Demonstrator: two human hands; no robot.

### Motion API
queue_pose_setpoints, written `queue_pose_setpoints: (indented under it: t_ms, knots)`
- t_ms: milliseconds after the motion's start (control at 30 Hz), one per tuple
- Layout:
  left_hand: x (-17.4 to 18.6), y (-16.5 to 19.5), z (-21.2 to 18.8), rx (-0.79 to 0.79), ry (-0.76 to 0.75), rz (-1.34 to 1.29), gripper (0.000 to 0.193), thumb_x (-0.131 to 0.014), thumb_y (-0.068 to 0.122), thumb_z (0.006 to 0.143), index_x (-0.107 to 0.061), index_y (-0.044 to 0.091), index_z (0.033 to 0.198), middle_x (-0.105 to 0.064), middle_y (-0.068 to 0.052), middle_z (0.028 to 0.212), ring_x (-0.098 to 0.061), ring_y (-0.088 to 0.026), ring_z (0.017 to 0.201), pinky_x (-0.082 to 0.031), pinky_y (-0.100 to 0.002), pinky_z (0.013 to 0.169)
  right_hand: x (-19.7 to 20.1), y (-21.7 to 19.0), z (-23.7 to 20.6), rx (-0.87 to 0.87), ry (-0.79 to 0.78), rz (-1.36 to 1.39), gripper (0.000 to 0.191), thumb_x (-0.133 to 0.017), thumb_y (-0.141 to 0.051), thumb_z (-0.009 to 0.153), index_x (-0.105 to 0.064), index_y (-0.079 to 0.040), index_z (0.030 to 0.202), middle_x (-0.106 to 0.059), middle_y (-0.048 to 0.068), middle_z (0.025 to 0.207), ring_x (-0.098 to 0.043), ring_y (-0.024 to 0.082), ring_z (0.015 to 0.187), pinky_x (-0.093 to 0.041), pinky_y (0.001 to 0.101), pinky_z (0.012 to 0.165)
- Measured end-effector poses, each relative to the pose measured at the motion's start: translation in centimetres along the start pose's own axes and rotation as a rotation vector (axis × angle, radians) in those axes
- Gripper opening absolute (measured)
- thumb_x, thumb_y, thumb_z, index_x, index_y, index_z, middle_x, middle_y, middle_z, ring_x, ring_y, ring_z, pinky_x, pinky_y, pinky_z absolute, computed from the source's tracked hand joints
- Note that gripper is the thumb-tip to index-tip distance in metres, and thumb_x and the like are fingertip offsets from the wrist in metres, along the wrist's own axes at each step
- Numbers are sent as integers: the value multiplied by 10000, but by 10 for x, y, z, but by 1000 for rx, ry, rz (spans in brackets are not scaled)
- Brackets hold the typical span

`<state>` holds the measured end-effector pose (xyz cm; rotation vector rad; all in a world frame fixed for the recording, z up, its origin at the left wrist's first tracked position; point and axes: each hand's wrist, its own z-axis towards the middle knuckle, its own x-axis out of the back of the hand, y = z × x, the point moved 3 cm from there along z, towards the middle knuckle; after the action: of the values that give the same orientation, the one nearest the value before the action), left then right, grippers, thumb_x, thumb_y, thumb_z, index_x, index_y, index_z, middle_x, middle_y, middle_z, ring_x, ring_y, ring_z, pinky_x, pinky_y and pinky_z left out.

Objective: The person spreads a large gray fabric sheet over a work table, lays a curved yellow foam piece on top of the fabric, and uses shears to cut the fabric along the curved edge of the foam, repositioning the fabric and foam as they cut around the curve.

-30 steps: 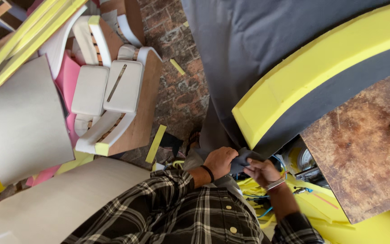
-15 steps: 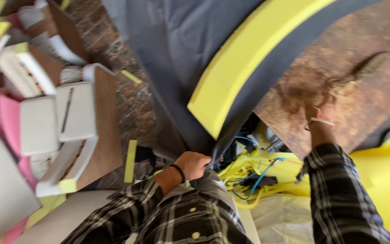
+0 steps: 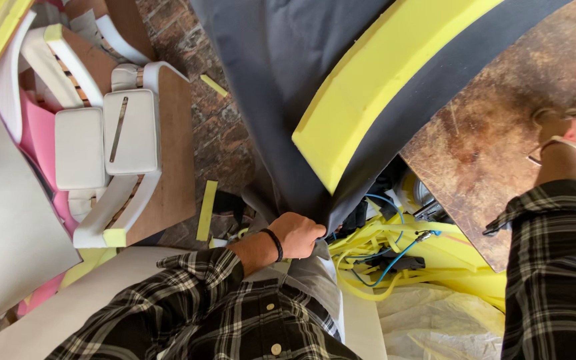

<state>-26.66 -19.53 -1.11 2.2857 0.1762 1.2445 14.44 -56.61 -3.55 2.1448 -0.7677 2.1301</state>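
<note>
My left hand (image 3: 299, 235) is closed on the lower edge of a dark grey fabric sheet (image 3: 281, 73) that hangs off the worktable. On top of the fabric lies a curved yellow foam piece (image 3: 381, 80). My right hand (image 3: 571, 133) is stretched out over the brown worn tabletop (image 3: 481, 160) at the right edge of view. It is blurred, and a tool handle seems to lie beside it. I cannot tell whether the fingers hold anything.
Yellow foam offcuts (image 3: 395, 250) and a blue hose (image 3: 401, 250) lie under the table edge. At the left stand a white padded chair frame (image 3: 108, 140), pink foam (image 3: 35, 133) and a grey board (image 3: 8, 220). A brick floor (image 3: 221, 140) shows between.
My right hand left the fabric edge near my left hand and reached up and right over the tabletop. My left hand kept its hold on the fabric.
</note>
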Motion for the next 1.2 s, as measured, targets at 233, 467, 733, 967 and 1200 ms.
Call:
queue_pose_setpoints:
  t_ms: [233, 467, 733, 967, 1200]
  knots:
    - [-4, 8, 3, 44, -131, -3, 256, -543, 214, 917, -637, 50, 1089, -727, -175, 839, -706, -368, 751, -548, -526, 680, -16, 36, -16, -80, -49, 212, 527, -799, -39, 830, -591, -25, 1314, -710, 166, 1139, -716, 292, 960, -594, 371, 774]
    - [-26, -2, 2, 25, -211, 7, 342, -500, 274, 980, -579, 18, 1192, -715, -190, 795, -697, -382, 667, -554, -538, 610, -50, 98, -91, -322, -286, 802, 551, -833, 69, 803, -601, 6, 1298, -737, 158, 1077, -734, 291, 854, -601, 368, 691]
    - [-42, -11, 7, 13, -258, -23, 448, -426, 446, 1066, -658, 63, 1058, -713, -162, 791, -691, -363, 713, -550, -529, 660, -58, 128, -144, -480, -455, 1029, 260, -799, -14, 844, -717, 14, 1089, -762, 79, 972, -741, 188, 823, -599, 286, 693]
    - [-49, -3, 11, 68, -276, -37, 485, -449, 449, 1045, -727, 58, 972, -733, -174, 862, -700, -373, 787, -566, -530, 746, -95, 149, -248, -129, -746, 299, 446, -680, -394, 1004, -803, 27, 920, -761, 112, 823, -639, 182, 639, -475, 310, 579]
    - [-62, -4, 13, 113, -255, -69, 418, -472, 388, 1015, -741, 68, 1000, -751, -179, 941, -712, -380, 843, -566, -530, 788, -63, 208, -364, 13, -1167, 296, 528, -793, -477, 821, -712, 22, 975, -626, 103, 723, -556, 207, 600, -454, 357, 517]
